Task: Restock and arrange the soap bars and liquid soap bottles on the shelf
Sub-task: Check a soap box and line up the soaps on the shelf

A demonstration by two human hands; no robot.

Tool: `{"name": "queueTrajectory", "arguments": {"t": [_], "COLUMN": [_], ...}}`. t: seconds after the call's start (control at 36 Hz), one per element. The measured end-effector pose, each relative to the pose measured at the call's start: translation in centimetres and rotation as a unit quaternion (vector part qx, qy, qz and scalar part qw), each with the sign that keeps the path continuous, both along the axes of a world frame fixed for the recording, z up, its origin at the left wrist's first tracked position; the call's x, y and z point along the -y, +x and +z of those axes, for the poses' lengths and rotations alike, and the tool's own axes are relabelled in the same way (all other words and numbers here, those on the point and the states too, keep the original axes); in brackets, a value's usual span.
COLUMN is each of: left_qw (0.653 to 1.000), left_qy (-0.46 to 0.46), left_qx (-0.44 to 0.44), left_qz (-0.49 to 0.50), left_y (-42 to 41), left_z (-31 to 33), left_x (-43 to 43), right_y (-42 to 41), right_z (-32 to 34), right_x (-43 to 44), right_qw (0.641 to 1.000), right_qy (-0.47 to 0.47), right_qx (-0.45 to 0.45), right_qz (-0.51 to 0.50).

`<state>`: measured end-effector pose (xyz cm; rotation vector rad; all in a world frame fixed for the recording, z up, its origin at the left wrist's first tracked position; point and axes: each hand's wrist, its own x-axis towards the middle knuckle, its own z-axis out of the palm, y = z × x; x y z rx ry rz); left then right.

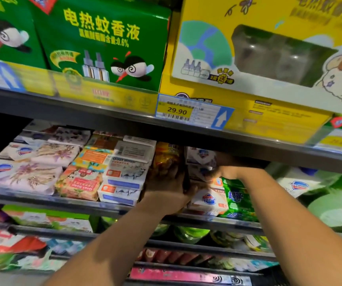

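Both my hands reach into the soap shelf (pixel 83 205). My left hand (pixel 167 188) grips an orange-yellow soap pack (pixel 165 159) standing between the goat soap boxes (pixel 124 174) and the white packs. My right hand (pixel 223 168) holds a white soap pack with a blue shield logo (pixel 201 156), lifted above another white shield-logo pack (pixel 209 200) lying on the shelf. White floral soap packs (pixel 32 176) and orange goat soap packs (pixel 81 182) fill the left part of the shelf. The fingers of both hands are partly hidden among the packs.
Green soap packs (pixel 237 198) and green-and-white refill pouches (pixel 318 195) sit to the right. The shelf above, close over my hands, carries green (pixel 104 42) and yellow (pixel 258 58) mosquito-liquid boxes and a 29.90 price tag (pixel 177 110). Lower shelves hold more packaged goods.
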<state>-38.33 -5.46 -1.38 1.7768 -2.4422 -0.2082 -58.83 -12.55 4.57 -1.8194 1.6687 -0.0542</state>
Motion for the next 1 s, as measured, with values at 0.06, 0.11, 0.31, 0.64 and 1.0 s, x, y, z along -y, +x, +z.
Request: {"name": "queueTrajectory", "arguments": {"t": [0.06, 0.11, 0.31, 0.64, 1.0], "left_qw": [1.000, 1.000, 1.000, 0.997, 0.963], "left_qy": [-0.001, -0.003, 0.007, 0.030, -0.019], "left_qx": [-0.002, -0.001, -0.022, -0.070, -0.232], "left_qz": [0.005, 0.008, -0.005, -0.007, -0.137], "left_y": [-0.1, -0.2, -0.2, 0.4, 2.7], "left_z": [-0.1, -0.1, -0.1, -0.1, 2.6], "left_x": [0.0, 0.0, 0.0, 0.0, -1.5], "right_y": [-0.1, -0.5, -0.5, 0.9, 2.8], "right_z": [0.1, -0.5, -0.1, 0.0, 1.8], "right_x": [-0.4, -0.5, -1.7, -4.5, -14.7], "right_qw": [1.000, 1.000, 0.989, 0.893, 0.786], "right_qy": [-0.001, -0.001, 0.038, -0.241, -0.086], "right_qx": [-0.003, -0.009, 0.090, 0.256, 0.499], "right_qz": [-0.014, -0.025, -0.115, -0.280, -0.355]}}
